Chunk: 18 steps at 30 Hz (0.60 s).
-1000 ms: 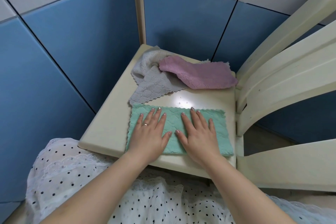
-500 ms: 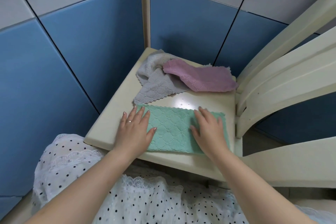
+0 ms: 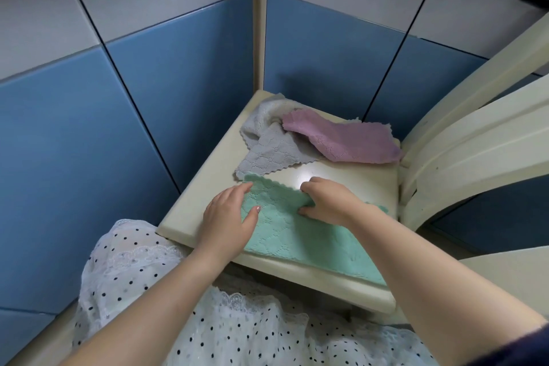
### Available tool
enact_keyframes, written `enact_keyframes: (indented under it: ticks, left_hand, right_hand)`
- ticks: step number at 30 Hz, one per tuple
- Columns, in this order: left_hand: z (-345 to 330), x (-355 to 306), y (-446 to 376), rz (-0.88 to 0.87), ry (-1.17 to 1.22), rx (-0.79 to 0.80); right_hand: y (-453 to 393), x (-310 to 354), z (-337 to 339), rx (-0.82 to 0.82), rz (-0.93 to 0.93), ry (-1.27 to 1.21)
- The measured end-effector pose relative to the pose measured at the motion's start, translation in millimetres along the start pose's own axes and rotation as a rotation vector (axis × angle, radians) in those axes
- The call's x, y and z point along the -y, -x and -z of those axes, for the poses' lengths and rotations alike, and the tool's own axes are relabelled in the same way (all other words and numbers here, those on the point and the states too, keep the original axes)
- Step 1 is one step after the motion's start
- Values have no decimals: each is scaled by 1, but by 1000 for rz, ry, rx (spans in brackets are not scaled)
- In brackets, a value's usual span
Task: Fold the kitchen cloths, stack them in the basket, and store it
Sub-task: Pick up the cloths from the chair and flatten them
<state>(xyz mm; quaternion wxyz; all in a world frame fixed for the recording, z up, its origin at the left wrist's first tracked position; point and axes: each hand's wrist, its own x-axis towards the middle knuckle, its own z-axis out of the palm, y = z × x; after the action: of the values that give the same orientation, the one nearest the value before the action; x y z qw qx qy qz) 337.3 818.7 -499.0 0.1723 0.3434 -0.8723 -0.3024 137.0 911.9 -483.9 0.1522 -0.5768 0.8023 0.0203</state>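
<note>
A mint-green cloth [image 3: 297, 238], folded into a long strip, lies along the front of the cream chair seat [image 3: 205, 184]. My left hand [image 3: 228, 217] grips the strip's left end, thumb on top and fingers curled at the edge. My right hand [image 3: 329, 202] pinches the cloth near the middle of its far edge, fingers curled over it. A crumpled grey cloth [image 3: 267, 151] and a pink cloth [image 3: 341, 140] lie unfolded at the back of the seat, the pink one partly over the grey. No basket is in view.
The cream chair back [image 3: 475, 134] rises on the right. Blue and grey wall tiles [image 3: 148, 98] close in behind and to the left, with a cream pipe [image 3: 259, 24] in the corner. My dotted white skirt [image 3: 142, 276] is below the seat's front edge.
Both hands lay flat on the green cloth, then slid apart. Now their fingers have curled and taken hold of it, the left at its left end, the right at its far edge.
</note>
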Motion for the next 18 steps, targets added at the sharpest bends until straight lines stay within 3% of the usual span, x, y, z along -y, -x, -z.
enact_keyframes:
  ticks: [6,8,11,15,18]
  left_hand:
    - [-2,7,-1,297,457,-166]
    - [-5,0,-4,369,619,-176]
    - [-14,-15,-11,409,765,-68]
    - [-26,-23,-15,356,673,112]
    - [-28,-21,-15,123,362,162]
  right_hand:
    - [34,-3,16,-336,101,-71]
    - [41,-3,16,-437,28,-261]
    - [43,-5,9,-484,-208,-618]
    - [48,-7,-15,-415,-503,-907]
    - [59,-11,-33,-361,-624,-960]
